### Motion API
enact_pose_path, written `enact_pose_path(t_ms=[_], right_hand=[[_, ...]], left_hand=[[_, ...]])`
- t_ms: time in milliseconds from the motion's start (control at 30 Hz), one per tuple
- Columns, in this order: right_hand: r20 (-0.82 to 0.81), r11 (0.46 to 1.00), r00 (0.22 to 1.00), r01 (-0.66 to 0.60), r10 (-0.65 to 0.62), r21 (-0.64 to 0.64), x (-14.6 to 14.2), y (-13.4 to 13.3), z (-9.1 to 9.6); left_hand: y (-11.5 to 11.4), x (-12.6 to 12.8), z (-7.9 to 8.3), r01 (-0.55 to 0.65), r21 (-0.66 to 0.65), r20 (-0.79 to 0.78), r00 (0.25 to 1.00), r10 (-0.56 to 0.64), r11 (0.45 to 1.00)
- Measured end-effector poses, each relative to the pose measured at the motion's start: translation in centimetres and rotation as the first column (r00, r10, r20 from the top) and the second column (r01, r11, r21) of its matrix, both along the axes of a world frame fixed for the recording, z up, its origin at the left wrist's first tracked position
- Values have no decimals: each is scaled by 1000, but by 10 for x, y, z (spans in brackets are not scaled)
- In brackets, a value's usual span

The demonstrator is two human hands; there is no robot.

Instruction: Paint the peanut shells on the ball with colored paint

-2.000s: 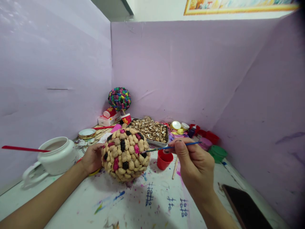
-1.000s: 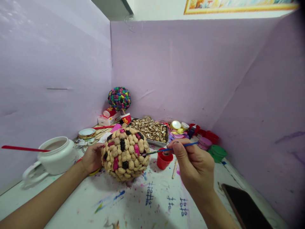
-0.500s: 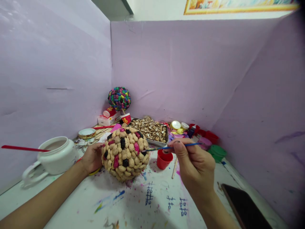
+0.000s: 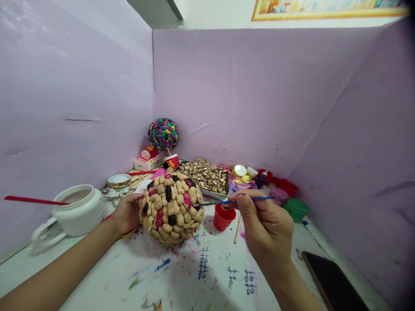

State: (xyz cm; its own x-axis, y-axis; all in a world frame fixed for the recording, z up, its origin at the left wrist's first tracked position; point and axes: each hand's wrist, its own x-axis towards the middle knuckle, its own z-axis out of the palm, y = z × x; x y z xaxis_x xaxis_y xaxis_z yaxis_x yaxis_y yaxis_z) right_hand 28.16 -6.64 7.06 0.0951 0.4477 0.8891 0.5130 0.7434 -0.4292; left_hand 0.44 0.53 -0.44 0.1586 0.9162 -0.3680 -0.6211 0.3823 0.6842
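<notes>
A ball covered in peanut shells (image 4: 177, 218) is steadied by my left hand (image 4: 128, 214), whose fingers go behind its left side and are partly hidden. Most shells are bare tan; scattered ones are painted black or magenta. Between the thumb and fingers of my right hand (image 4: 264, 224) is a thin blue paintbrush (image 4: 257, 198), pointing left. Its tip meets the ball's right side, close to a black shell and a magenta one. Below the brush stands a small red cup (image 4: 223, 218).
A metal tray of shells (image 4: 207, 178) lies behind the ball. Farther back is a multicoloured ball (image 4: 164, 134). A white pot (image 4: 79, 211) with a red stick stands left. Paint tubs, including a green one (image 4: 296, 209), and a phone (image 4: 333, 280) are at right. Purple panels (image 4: 259, 95) surround the table.
The whole view has shifted very slightly. Both hands, the ball and the brush keep nearly the same positions, with the brush tip still at the ball's right side.
</notes>
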Motion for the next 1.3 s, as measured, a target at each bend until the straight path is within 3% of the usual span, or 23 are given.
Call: enact_pose_path(t_ms=[267,400,900,1133,1300], right_hand=[[100,1000,995,22,-23,13,4,-2,-3],[111,999,993,28,-30,16,5,-1,-6],[186,998,981,40,-46,38,4,-2,-9],[119,999,992,38,-41,26,4,-4,-10],[188,996,981,42,-56,79,4,-2,-7]], left_hand=[[2,-1,-2,-1,-5,7,1000,1,1000],[3,-3,-5,35,59,-1,999,-35,998],[5,-8,-14,41,87,-27,999,-39,995],[4,-9,-14,60,89,-40,998,-56,994],[5,-10,-15,63,86,-42,997,-59,994]])
